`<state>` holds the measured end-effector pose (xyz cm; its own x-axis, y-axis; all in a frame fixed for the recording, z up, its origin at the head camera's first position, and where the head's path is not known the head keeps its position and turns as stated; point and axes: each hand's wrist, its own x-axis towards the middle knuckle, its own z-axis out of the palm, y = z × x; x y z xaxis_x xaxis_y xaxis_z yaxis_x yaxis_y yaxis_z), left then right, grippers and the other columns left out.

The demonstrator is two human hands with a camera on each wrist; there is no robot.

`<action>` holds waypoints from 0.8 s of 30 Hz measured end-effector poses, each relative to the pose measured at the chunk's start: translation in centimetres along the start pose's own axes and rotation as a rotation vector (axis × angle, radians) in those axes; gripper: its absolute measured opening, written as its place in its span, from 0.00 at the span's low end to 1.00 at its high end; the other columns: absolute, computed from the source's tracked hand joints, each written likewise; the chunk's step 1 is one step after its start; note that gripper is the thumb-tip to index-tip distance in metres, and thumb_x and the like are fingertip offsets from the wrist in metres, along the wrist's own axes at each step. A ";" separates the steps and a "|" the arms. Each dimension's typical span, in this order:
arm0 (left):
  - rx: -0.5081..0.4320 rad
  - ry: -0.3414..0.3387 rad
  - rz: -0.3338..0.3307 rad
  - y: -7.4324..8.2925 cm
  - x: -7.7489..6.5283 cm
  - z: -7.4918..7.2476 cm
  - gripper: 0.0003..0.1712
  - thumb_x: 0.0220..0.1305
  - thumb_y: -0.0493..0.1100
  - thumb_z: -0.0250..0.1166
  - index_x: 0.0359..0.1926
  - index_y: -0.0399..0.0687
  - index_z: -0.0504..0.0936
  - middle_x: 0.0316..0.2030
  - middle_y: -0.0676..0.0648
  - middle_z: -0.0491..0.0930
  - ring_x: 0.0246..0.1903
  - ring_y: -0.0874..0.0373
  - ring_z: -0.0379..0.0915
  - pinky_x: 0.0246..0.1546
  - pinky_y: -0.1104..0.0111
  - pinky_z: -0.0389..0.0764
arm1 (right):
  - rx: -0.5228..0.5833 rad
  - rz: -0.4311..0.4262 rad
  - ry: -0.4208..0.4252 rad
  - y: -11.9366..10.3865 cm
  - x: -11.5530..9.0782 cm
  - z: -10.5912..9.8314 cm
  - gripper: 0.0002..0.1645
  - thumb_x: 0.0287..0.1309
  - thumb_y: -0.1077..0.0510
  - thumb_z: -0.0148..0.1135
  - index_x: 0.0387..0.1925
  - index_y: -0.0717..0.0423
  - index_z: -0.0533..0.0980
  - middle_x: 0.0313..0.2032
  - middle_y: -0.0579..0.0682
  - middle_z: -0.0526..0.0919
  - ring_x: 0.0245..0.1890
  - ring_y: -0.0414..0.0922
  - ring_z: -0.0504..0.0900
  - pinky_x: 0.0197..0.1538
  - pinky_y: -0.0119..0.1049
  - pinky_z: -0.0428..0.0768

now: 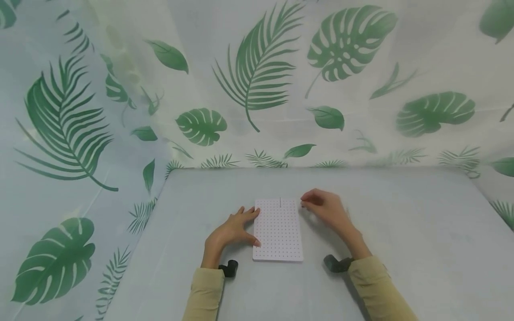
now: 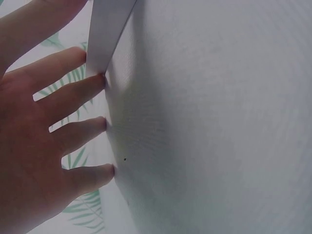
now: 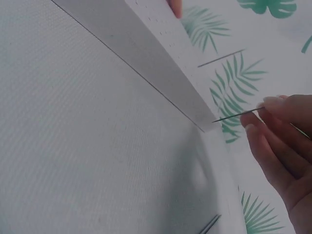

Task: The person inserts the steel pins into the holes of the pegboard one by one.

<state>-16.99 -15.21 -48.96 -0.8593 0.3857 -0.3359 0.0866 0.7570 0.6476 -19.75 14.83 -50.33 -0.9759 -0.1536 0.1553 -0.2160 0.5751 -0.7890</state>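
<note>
A white block-like board (image 1: 278,232) with rows of small holes lies flat on the table. One thin dark needle (image 3: 222,58) stands upright in it near the far edge. My left hand (image 1: 232,229) rests at the board's left side, fingers spread and fairly straight, with thumb and index fingertip on its edge. Beyond the board's far right corner, my right hand (image 1: 327,208) pinches a second needle (image 3: 238,116) between thumb and fingertips. In the right wrist view that needle's free tip points toward the board's corner.
Thin metal pieces, like needles, (image 3: 209,225) lie on the pale table (image 1: 417,249) at the bottom of the right wrist view. White sheeting with green leaf prints (image 1: 257,89) hangs behind the table and along its left. Each wrist wears a dark camera mount (image 1: 336,264).
</note>
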 end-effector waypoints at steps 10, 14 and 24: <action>0.004 -0.002 -0.017 -0.1 0.0 0.0 0.58 0.49 0.47 0.83 0.78 0.51 0.64 0.80 0.47 0.56 0.82 0.41 0.38 0.78 0.36 0.44 | 0.076 -0.038 0.015 -0.6 1.1 1.0 0.06 0.60 0.65 0.72 0.40 0.57 0.85 0.38 0.53 0.90 0.36 0.44 0.88 0.40 0.26 0.84; 0.003 -0.007 -0.017 -0.1 0.1 -0.2 0.58 0.49 0.47 0.83 0.79 0.52 0.63 0.80 0.48 0.56 0.82 0.41 0.38 0.78 0.36 0.44 | 0.089 -0.032 -0.002 -0.9 1.6 1.3 0.06 0.61 0.64 0.71 0.40 0.57 0.84 0.37 0.52 0.90 0.35 0.44 0.88 0.39 0.26 0.84; 0.002 -0.011 -0.023 -0.2 0.2 -0.1 0.58 0.49 0.48 0.82 0.79 0.54 0.63 0.80 0.49 0.55 0.82 0.42 0.37 0.78 0.36 0.45 | 0.082 -0.061 -0.036 -1.0 2.6 1.9 0.05 0.61 0.65 0.71 0.39 0.58 0.85 0.36 0.53 0.91 0.33 0.44 0.88 0.38 0.26 0.84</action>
<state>-17.20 -15.35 -49.04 -0.8557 0.3736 -0.3581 0.0679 0.7671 0.6379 -21.97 12.36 -50.27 -0.9588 -0.2162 0.1840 -0.2703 0.4964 -0.8249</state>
